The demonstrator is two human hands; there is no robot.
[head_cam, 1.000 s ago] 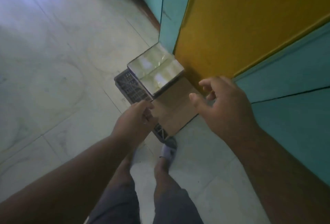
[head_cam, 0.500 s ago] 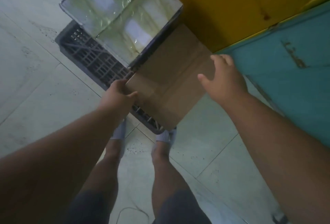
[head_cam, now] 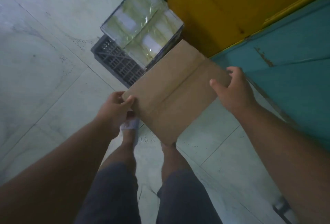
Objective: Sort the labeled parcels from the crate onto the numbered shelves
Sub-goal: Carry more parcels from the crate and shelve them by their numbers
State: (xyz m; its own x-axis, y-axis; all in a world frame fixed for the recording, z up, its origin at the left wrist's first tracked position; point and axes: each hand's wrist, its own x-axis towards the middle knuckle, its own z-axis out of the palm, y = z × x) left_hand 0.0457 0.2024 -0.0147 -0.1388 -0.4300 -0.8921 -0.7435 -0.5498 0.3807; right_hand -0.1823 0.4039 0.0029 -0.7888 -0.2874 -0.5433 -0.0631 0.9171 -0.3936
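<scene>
Cardboard parcel (head_cam: 175,97), plain brown with a taped seam across its top, sits raised between both hands above the near end of the dark slatted crate (head_cam: 117,63), which stands on the pale tiled floor (head_cam: 44,63) against a yellow and teal wall (head_cam: 250,18). A second parcel wrapped in shiny clear film (head_cam: 142,34) rests in the crate's far end, just beyond the brown one. No label or number can be read on either from above, and no shelves show in this single head view.

Left hand (head_cam: 111,111) pinches the near-left corner, thumb on top and fingers curled underneath; that grip is firmly on the box. Right hand (head_cam: 234,90) clasps the far-right edge, thumb lying on the top face, fingers wrapped over the side.

The step in hand looks like lifting this parcel clear of the crate. To do it well, I would keep the box level, since the two holds sit on opposite corners and a slack hand would let it swing. Sliding the left fingers further under the base would spread the load. Raise it straight up so it clears the wrapped parcel's edge, then turn it to find the label before choosing a shelf.
</scene>
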